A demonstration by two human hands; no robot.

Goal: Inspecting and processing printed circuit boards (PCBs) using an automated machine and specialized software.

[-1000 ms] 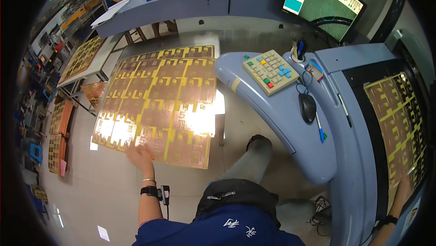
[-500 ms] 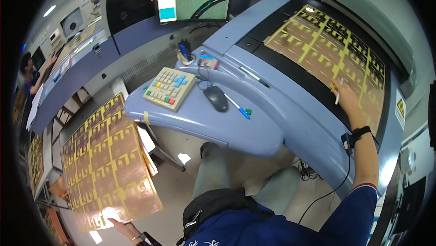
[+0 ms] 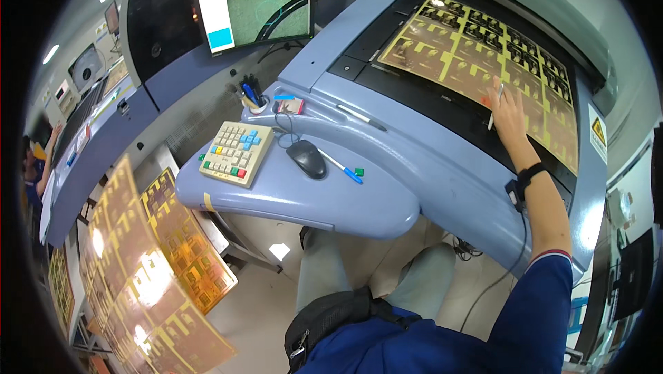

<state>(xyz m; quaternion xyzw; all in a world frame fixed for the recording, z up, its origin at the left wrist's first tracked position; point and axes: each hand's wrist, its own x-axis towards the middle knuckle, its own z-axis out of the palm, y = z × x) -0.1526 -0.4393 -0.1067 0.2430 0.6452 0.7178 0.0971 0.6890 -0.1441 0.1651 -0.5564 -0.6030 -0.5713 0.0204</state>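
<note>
Right hand (image 3: pixel 508 113): fingers round pen (image 3: pixel 491 122), on bed panel (image 3: pixel 526 81) near its edge | left hand: hidden from here, grip untellable | tilted panel (image 3: pixel 135 267): over lower panel (image 3: pixel 197 256) | step, seemingly: lifting; next calls for even support

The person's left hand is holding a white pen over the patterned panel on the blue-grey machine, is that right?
Not quite: it's the right hand, not the left. The head view shows it holding a white pen over the patterned panel on the blue-grey machine.
</note>
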